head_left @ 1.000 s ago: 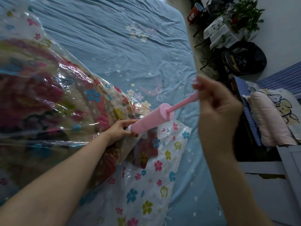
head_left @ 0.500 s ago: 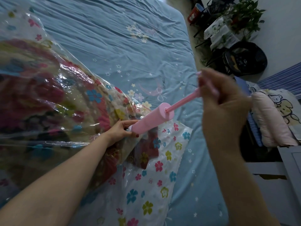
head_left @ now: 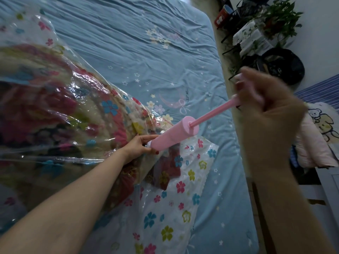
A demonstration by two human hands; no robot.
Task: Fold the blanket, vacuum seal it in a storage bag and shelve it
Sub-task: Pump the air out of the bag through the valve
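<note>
A clear storage bag printed with small flowers lies on the blue bed sheet, and a colourful folded blanket fills it on the left. A pink hand pump stands tilted on the bag, its thin rod drawn out toward the upper right. My left hand grips the pump's lower end where it meets the bag. My right hand is curled round the pump's handle at the end of the rod, blurred by motion. The valve under the pump is hidden.
The blue bed sheet covers the bed beyond the bag. Right of the bed are a potted plant on a small covered table, a black bag, a red can, pillows and a white cabinet edge.
My right hand has pulled the pump's handle further out to the right, so more of the rod shows. My left hand and the bag stay in place.
</note>
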